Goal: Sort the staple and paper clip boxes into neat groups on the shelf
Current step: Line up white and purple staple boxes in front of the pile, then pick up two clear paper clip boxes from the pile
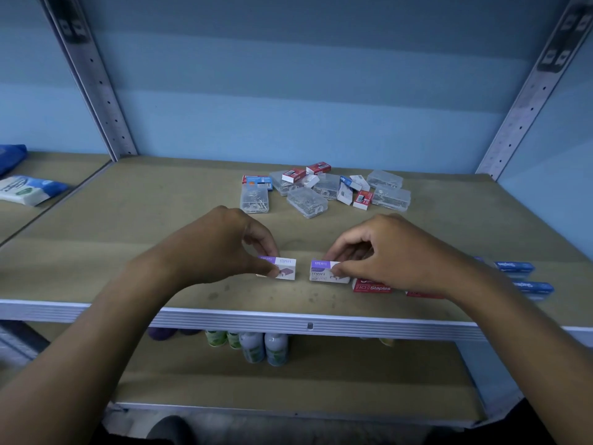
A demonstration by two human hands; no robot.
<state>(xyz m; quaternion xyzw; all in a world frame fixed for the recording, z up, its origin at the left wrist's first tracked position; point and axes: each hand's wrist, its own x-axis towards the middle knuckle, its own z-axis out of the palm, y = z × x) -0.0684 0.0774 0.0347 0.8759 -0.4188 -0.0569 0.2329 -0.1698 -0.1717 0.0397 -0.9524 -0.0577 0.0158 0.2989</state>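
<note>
Each hand pinches a purple staple box near the shelf (96, 226) front — left hand (224, 245) on one (284, 268), right hand (385, 252) on the other (324, 271) — likely pairing them beside the red box (372, 285); an unsorted pile (324, 191) waits behind.

Two bare forearms reaching forward and inward, left hand (221, 245) knuckles up, thumb and curled fingers (261, 244) pinching a small box, right hand (390, 248) likewise curled, pinching a second box, hands near but apart
</note>
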